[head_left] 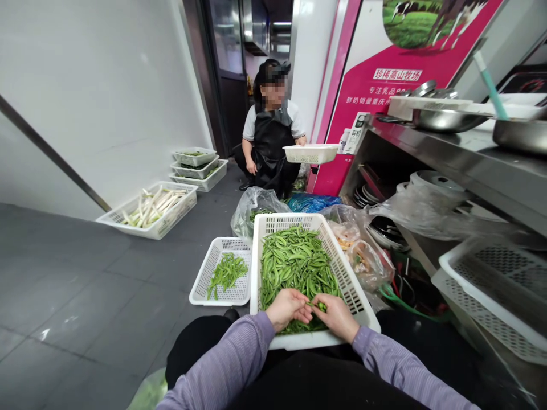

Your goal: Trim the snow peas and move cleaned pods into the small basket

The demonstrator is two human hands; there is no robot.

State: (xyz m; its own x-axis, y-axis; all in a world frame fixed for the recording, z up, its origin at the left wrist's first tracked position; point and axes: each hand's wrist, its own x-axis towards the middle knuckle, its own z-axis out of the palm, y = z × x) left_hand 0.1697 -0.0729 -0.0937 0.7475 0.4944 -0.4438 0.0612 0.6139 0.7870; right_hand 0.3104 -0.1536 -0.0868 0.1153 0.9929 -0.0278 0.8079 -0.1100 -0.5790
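Note:
A large white basket [359, 285] in front of me is heaped with green pea pods [294, 259]. Over its near end, my right hand [339, 316] is closed around a few pods, whose green ends show between the fingers. My left hand [289, 309] meets it there, thumb and forefinger pinched at the tip of a pod; the exact grip is partly hidden by the fingers. Just left of the large basket, a smaller white basket [199, 290] on the floor holds a small pile of pods [228, 272].
A person [273, 131] squats ahead, holding a white basket [311, 154]. To the left are a basket of white-stemmed vegetables [156, 208] and stacked baskets [200, 171]. Plastic bags [367, 262] lie beside my basket. A metal shelf [461, 148] with pans stands at right.

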